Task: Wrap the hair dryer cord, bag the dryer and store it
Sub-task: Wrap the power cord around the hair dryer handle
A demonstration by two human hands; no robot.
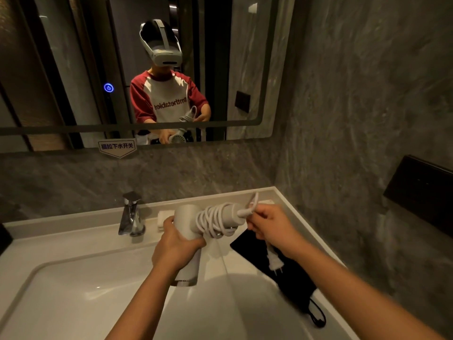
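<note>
I hold a white hair dryer above the sink, my left hand wrapped around its barrel. Its white cord is coiled in several loops around the handle, which points right. My right hand pinches a loop of the cord at the handle's end. The plug dangles below that hand. A black drawstring bag lies flat on the counter at the right, under my right forearm.
A white sink basin fills the lower left, with a chrome faucet behind it. A small white folded item sits by the faucet. The mirror reflects a person. A grey stone wall with a dark panel stands at the right.
</note>
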